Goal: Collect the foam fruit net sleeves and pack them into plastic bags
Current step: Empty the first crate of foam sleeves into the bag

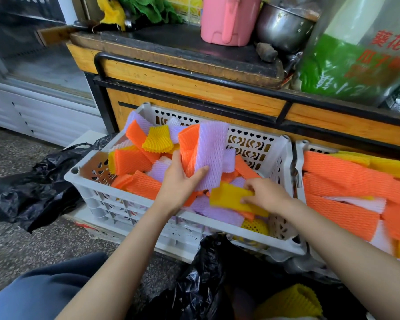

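A white plastic crate point(134, 207) holds several orange, purple and yellow foam net sleeves. My left hand point(179, 181) grips a standing bundle of purple and orange sleeves point(209, 155) over the crate. To its right, my right hand point(266, 195) pinches a flat yellow sleeve point(229, 196) lying on the pile. A black plastic bag point(208, 278) sits open below the crate between my arms, with a yellow sleeve point(291, 301) inside it.
A second white crate point(298, 167) full of orange and yellow sleeves stands at the right. Another black bag point(32, 190) lies on the floor at the left. Behind is a wooden counter point(194, 86) with a pink jug point(229, 19) and a metal pot point(284, 26).
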Demonstrator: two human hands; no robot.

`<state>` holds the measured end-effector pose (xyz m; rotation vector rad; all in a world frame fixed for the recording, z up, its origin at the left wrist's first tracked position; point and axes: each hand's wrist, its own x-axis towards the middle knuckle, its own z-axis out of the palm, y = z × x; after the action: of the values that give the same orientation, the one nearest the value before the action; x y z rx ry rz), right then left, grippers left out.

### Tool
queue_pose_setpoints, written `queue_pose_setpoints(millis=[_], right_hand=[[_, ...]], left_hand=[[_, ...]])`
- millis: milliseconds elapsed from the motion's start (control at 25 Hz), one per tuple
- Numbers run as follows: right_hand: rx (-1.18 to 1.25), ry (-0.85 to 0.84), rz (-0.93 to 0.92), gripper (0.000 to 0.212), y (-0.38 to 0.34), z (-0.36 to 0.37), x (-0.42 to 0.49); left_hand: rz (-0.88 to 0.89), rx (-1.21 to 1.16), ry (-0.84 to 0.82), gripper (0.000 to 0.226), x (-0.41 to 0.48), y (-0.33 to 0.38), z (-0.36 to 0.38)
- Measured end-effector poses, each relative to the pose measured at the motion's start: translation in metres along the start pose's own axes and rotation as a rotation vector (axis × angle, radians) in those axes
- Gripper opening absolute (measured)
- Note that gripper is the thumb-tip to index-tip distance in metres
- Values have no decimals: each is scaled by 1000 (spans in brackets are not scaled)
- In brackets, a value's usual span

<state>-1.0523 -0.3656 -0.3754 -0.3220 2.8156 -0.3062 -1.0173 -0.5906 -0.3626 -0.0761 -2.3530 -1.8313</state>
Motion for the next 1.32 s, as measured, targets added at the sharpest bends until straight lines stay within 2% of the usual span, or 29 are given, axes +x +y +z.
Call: queue_pose_setpoints(millis=[80, 200, 280, 400, 520, 600, 760, 920, 1040, 1160, 1240, 1320], right_hand=[[83, 222, 34, 18, -2, -16, -7], [168, 451, 94, 25, -8, -36, -21], [218, 521, 69, 26, -17, -46, -35], [259, 535, -17, 26, -37, -53, -57], [248, 590, -36, 26, -52, -55, -76], [219, 672, -20, 26, -57, -59, -87], [271, 891, -34, 22, -57, -69, -112], [416, 880, -240, 28, -62, -63, -143], [465, 755, -331, 52, -60, -62, -170], [516, 677, -293, 87, -50, -63, -194], [542, 724, -204, 96, -39, -62, -204], [540, 769, -87, 94, -28, -59, -209]], left_hand=[[11, 11, -4, 47, -2, 3, 0], [36, 37, -12, 52, -5, 4, 0], [46, 57, 2, 51, -5, 5, 1], [39, 60, 48, 50, -5, 9, 2], [40, -37, 110, 50, -12, 20, 6], [72, -104, 142, 52, -19, 33, 10], [192, -119, 176, 40, -41, 68, 23], [265, -161, 89, 31, -75, 100, 43], [282, -183, 68, 41, -102, 116, 55], [323, -167, -11, 44, -127, 126, 68], [368, -139, -75, 40, -141, 130, 75], [446, -71, -145, 40, -152, 131, 80]])
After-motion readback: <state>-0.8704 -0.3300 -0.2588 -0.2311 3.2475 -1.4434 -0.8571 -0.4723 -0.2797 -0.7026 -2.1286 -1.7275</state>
